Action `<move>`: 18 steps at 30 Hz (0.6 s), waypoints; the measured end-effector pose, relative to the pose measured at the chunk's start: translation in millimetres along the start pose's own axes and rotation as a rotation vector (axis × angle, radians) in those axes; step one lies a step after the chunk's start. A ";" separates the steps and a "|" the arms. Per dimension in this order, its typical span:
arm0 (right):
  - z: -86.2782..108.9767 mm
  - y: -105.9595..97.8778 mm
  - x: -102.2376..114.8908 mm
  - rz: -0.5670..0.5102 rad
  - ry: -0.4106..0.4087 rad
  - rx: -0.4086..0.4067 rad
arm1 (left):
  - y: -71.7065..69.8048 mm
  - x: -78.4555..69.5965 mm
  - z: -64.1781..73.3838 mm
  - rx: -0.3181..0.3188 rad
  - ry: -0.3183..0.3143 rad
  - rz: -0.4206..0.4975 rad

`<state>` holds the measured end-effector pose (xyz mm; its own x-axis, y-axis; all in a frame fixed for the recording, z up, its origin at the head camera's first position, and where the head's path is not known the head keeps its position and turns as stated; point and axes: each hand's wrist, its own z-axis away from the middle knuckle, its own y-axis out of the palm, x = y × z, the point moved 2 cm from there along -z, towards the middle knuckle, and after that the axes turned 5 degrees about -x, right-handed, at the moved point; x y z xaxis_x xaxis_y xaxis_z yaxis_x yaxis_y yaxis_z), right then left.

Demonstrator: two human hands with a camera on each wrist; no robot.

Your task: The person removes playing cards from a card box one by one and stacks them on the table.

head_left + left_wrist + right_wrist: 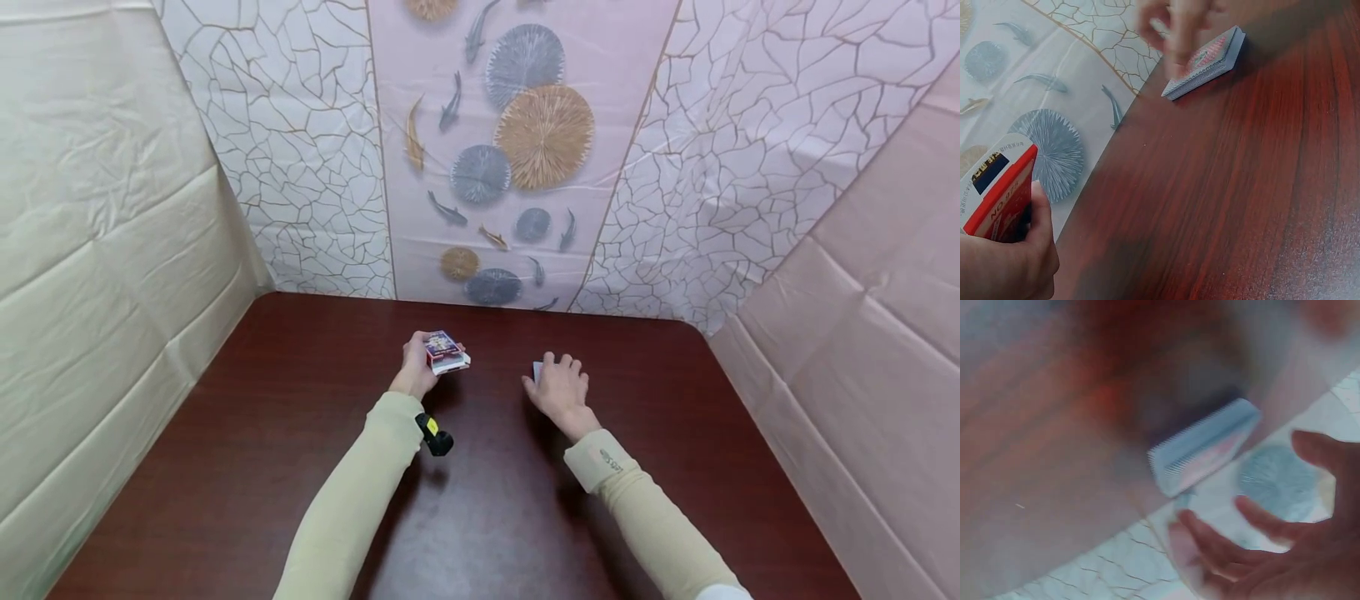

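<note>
- Your left hand [412, 368] grips the card box [444, 347], fingers and thumb closed round its sides; the palm side of that hold is hidden in the head view.
- The box is held up over the table [480, 517], left of the middle, a white flap jutting from its near end. How much is inside, you cannot tell.
- In the left wrist view the box is cut off by the frame's left edge and its lower part is covered by your hand; part of the print on its red side is too dim to read.
- Your right hand [558, 389] is spread, thumb well apart from the fingers, with nothing in its grasp.
- The deck of cards [1212, 62] lies on the table beneath that hand, to the right of the box and well apart from it.
- From the head, the hand covers most of the deck, leaving a pale sliver at its left.
- Your right fingers blur in the left wrist view, so whether they touch the deck there is hard to say; the right wrist view shows a gap.
- A brownish smear at the top of the right wrist view is too blurred to make out.
- The lettering on your right cuff [598, 460] is too small to read.
</note>
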<state>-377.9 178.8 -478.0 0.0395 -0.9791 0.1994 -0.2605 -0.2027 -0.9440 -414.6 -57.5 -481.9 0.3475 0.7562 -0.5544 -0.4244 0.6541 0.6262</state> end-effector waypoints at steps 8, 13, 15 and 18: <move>5.2 -20.7 56.0 -0.344 -0.396 -0.042 | 4.8 4.0 -0.5 0.017 0.010 0.006; 7.4 -16.1 82.8 -0.366 -0.490 0.059 | 8.9 6.9 -4.2 0.028 0.043 -0.008; 7.4 -11.8 88.3 -0.335 -0.480 0.096 | 10.8 8.6 -5.4 0.039 0.048 -0.011; 7.5 -7.0 94.0 -0.300 -0.449 0.144 | 13.2 11.3 -6.2 0.061 0.045 -0.008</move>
<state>-365.1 88.1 -454.7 0.5065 -0.7822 0.3628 -0.0416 -0.4424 -0.8958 -421.4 -40.4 -483.4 0.3126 0.7501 -0.5827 -0.3695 0.6612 0.6529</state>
